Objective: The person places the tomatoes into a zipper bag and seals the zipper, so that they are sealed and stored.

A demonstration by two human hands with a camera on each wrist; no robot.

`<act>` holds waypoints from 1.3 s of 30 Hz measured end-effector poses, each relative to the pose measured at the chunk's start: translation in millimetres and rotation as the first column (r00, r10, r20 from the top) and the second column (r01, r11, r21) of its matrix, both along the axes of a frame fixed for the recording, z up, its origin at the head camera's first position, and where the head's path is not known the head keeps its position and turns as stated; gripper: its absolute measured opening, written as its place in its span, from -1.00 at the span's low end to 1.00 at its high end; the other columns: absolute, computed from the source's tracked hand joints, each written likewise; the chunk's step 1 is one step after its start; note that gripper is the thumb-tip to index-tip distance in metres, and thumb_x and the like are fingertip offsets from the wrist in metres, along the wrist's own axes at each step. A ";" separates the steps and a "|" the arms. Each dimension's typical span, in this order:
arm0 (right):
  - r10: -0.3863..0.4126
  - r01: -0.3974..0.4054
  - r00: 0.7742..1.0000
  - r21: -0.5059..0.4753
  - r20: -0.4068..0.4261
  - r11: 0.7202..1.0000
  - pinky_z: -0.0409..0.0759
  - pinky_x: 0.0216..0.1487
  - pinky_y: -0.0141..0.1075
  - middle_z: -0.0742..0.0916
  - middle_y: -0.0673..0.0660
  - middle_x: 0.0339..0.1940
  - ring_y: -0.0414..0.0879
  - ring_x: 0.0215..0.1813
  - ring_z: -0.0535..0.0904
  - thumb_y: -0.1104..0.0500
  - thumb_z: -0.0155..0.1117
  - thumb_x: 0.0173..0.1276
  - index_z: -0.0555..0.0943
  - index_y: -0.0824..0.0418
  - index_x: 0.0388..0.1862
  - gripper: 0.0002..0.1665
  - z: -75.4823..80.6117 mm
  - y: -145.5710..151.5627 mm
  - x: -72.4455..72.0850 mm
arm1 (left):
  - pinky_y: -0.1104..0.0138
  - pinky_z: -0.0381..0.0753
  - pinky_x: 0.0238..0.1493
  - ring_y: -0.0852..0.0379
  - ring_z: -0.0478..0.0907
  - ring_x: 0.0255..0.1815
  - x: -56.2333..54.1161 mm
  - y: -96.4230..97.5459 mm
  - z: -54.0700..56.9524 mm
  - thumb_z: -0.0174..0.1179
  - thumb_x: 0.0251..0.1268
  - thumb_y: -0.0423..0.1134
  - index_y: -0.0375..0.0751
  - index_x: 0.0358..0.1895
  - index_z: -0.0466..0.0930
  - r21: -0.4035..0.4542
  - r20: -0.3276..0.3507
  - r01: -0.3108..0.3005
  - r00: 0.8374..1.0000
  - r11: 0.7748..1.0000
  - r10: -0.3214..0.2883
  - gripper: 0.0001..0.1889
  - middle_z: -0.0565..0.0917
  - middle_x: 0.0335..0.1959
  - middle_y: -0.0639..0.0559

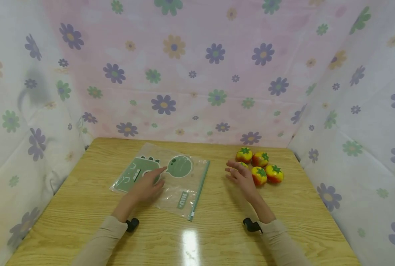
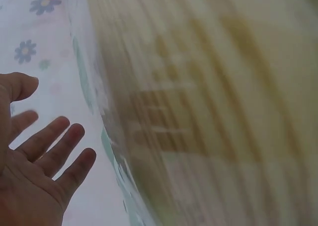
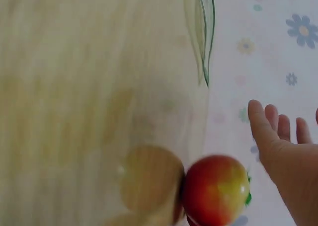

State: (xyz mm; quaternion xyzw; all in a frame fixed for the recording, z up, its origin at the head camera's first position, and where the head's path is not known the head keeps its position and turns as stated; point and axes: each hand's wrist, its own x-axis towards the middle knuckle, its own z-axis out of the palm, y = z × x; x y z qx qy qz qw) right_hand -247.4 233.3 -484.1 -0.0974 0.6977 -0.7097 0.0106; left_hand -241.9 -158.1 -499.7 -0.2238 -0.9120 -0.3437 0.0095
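Both spread, empty: left hand (image 1: 146, 187) over the zip bag (image 1: 174, 184), right hand (image 1: 244, 180) near five round fruits (image 1: 259, 176); a careless brush risked rolling them.

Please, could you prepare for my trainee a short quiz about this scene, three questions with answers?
1. How many yellow-red fruits show in the head view?
2. True or false: the left hand is gripping the plastic bag.
3. The right hand is nearest to: A) the bag; B) the fruits; C) the left hand.

Key:
1. Five, one partly hidden.
2. False; it holds nothing.
3. B.
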 end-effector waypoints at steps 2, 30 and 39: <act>-0.003 0.005 0.996 -0.026 0.089 1.000 0.59 0.38 -0.08 0.50 0.19 0.33 0.02 0.34 0.54 0.21 0.03 0.65 0.27 0.52 0.44 -0.45 -2.8 -6.8 1.6 | -0.15 0.45 0.43 -0.30 0.41 0.41 0.3 4.5 -1.4 0.13 0.53 -0.25 -0.30 0.56 0.20 0.038 0.006 0.011 1.000 0.999 -0.012 -0.38 0.46 0.41 -0.31; 0.271 -0.141 0.842 -0.295 0.467 0.945 0.35 0.53 0.13 0.09 0.58 0.58 0.46 0.55 0.14 0.06 -0.31 0.72 -0.10 0.50 0.60 -0.28 -16.4 -58.3 9.6 | 0.00 0.70 0.20 -0.34 0.60 0.15 -1.3 75.5 -10.5 0.20 0.36 -0.43 -0.54 0.36 0.34 0.408 0.275 -0.068 0.960 0.911 -0.052 -0.46 0.59 0.13 -0.42; 0.294 -0.147 0.826 -0.320 0.481 0.936 0.30 0.58 0.10 0.12 0.59 0.56 0.43 0.58 0.11 0.09 -0.33 0.71 -0.04 0.55 0.54 -0.33 -17.8 -64.7 6.9 | 0.06 0.75 0.12 -0.31 0.59 0.18 1.9 84.7 -12.1 0.21 0.39 -0.41 -0.49 0.38 0.34 0.446 0.378 -0.132 0.924 0.885 -0.053 -0.47 0.57 0.16 -0.41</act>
